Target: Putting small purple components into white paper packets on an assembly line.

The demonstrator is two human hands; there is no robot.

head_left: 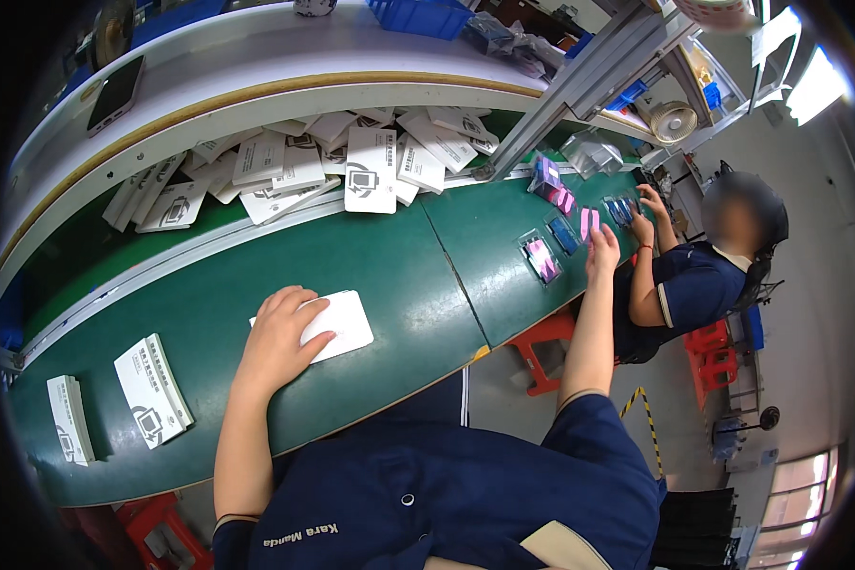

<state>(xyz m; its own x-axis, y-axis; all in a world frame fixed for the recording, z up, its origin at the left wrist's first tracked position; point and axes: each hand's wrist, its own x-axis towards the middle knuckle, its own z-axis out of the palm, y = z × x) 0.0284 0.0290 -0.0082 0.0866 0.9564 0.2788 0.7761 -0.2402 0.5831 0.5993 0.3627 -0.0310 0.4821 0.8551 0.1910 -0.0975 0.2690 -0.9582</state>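
Head view: left hand lies palm down, fingers unclenched, over flat white rectangular cards on the matte green tabletop, long axis roughly left-right, exposed end toward the right. Right hand, well apart and nearer the narrow pink strips, has them just past its fingertips, pointing away from the worker; can't tell if it's pinching.

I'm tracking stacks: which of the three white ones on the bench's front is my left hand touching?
The rightmost stack, plain-looking on top, under your left hand; the printed middle stack and leftmost stack are untouched.
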